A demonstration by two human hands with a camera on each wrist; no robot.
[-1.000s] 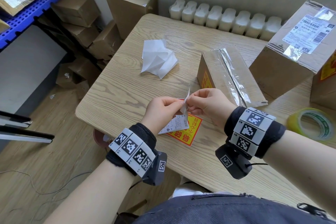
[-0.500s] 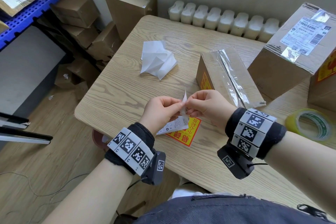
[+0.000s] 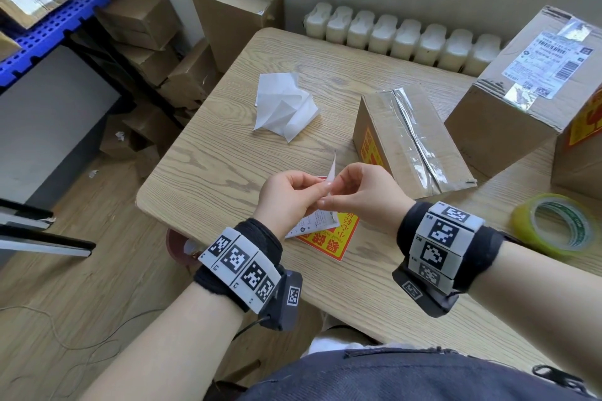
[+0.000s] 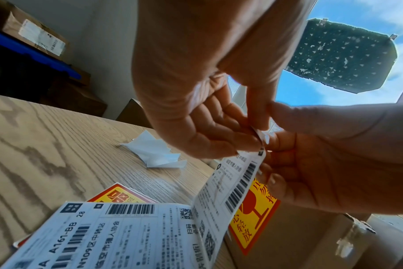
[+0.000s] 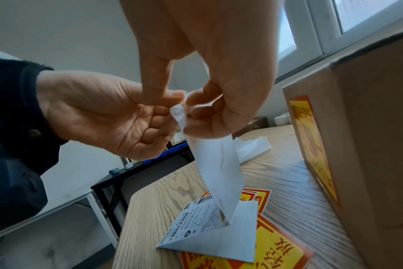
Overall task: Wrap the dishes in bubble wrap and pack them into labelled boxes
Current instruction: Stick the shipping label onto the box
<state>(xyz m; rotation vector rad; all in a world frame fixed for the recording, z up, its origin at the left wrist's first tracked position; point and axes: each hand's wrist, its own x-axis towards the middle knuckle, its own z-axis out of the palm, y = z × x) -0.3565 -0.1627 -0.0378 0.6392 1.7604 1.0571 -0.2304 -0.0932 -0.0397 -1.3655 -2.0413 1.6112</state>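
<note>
A white shipping label (image 3: pixel 313 225) with barcodes stands up off the table, its lower end on a small stack of yellow and red fragile stickers (image 3: pixel 335 242). My left hand (image 3: pixel 317 187) and right hand (image 3: pixel 337 197) both pinch its top corner, fingertips nearly touching. In the left wrist view the printed label (image 4: pixel 230 191) hangs from the pinch. The right wrist view shows its blank white back (image 5: pixel 216 163) curving down to the stickers (image 5: pixel 278 247). A taped cardboard box (image 3: pixel 413 140) with a fragile sticker lies just beyond my right hand. No dishes or bubble wrap are visible.
Crumpled white paper (image 3: pixel 283 107) lies mid-table. A larger labelled box (image 3: pixel 521 91) stands at the right, with a yellow tape roll (image 3: pixel 560 225) in front of it. More boxes (image 3: pixel 234 10) are stacked on the floor left of the wooden table (image 3: pixel 211 172).
Both hands keep their pinch on the label's corner. The fingertips have shifted slightly against each other; nothing else has moved.
</note>
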